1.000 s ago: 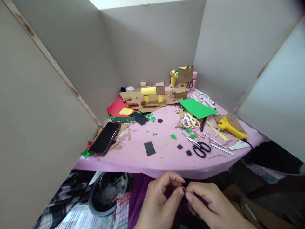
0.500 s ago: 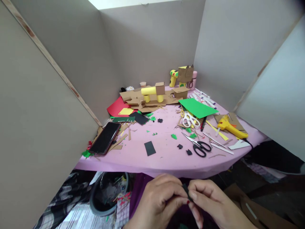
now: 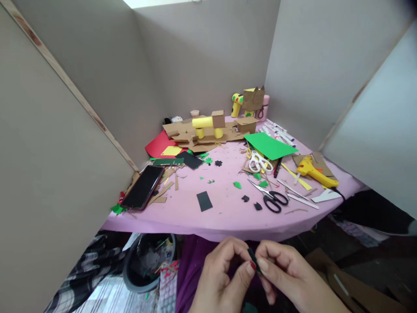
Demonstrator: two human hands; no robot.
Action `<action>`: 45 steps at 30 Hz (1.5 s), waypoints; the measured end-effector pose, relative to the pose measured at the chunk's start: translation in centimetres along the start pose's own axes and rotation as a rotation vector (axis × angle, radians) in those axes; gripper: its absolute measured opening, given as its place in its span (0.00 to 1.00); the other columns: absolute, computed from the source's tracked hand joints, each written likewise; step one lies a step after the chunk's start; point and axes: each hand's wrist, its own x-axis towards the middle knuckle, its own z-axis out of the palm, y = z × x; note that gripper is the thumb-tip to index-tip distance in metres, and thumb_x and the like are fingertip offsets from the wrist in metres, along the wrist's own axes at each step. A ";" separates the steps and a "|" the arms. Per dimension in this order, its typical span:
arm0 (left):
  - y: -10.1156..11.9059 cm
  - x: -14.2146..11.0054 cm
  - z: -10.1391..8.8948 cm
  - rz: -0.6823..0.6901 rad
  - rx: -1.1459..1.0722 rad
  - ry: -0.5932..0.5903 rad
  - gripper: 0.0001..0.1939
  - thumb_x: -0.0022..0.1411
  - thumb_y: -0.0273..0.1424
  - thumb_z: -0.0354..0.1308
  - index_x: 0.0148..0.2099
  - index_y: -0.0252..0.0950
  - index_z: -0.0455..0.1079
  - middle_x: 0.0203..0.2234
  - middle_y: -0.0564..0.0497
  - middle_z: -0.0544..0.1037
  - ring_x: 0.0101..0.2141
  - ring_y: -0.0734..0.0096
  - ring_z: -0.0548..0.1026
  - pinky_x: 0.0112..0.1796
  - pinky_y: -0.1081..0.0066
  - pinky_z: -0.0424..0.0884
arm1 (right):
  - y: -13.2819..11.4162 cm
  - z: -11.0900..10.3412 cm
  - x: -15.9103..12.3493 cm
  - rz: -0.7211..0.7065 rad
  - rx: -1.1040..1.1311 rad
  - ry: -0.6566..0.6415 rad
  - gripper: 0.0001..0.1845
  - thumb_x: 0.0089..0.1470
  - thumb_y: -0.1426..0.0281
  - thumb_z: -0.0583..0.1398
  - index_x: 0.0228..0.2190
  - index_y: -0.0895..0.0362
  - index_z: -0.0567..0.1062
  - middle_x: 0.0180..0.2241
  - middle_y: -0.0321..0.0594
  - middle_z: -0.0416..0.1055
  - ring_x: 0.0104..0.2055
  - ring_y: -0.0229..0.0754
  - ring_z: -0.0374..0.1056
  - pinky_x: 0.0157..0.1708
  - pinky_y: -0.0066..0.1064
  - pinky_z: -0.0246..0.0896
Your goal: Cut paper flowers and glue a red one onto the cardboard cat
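Over my lap, just in front of the table edge, my left hand (image 3: 230, 271) and my right hand (image 3: 285, 269) pinch a small piece of black paper (image 3: 253, 259) between thumbs and fingers. The piece looks folded and stands edge-on, mostly covered by fingertips. On the table ahead lie a black paper rectangle (image 3: 204, 201), two small notched black cutouts (image 3: 245, 198), and scissors with black handles (image 3: 275, 201), their blades apart. A black flower-shaped cutout (image 3: 218, 163) is farther back, beside a green one (image 3: 209, 161).
A yellow glue gun (image 3: 316, 173), white-handled scissors (image 3: 259, 163) and green sheet (image 3: 270, 146) are at right. A phone (image 3: 143, 187) sits left. Behind stands a yellow-and-cardboard animal figure (image 3: 208, 122). Below the table edge is a bin (image 3: 130, 280). Grey panels (image 3: 208, 56) enclose the table.
My left thumb has shifted up along the black paper, so its red nail now shows. The paper piece has turned more edge-on between both hands.
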 end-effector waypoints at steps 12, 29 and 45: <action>-0.2 -0.1 0.6 0.018 0.059 0.067 0.06 0.60 0.30 0.51 0.30 0.37 0.63 0.30 0.49 0.72 0.31 0.68 0.70 0.34 0.71 0.64 | -0.9 0.0 -0.8 -0.141 -0.514 0.033 0.15 0.59 0.63 0.49 0.24 0.55 0.64 0.21 0.34 0.65 0.24 0.37 0.64 0.24 0.25 0.59; -0.5 -0.1 0.6 -0.008 -0.024 0.063 0.07 0.60 0.32 0.52 0.30 0.36 0.63 0.30 0.49 0.71 0.32 0.68 0.70 0.34 0.71 0.64 | -0.6 -0.1 -0.9 -0.225 -0.688 0.104 0.16 0.59 0.64 0.51 0.21 0.54 0.65 0.19 0.32 0.66 0.20 0.36 0.65 0.21 0.23 0.57; -0.2 -0.4 1.4 -0.042 -0.153 0.205 0.06 0.56 0.25 0.56 0.27 0.37 0.63 0.29 0.50 0.75 0.31 0.70 0.73 0.33 0.73 0.66 | -0.7 0.1 -1.2 -0.335 -0.732 0.213 0.13 0.59 0.68 0.51 0.23 0.54 0.65 0.19 0.30 0.60 0.19 0.35 0.60 0.21 0.23 0.54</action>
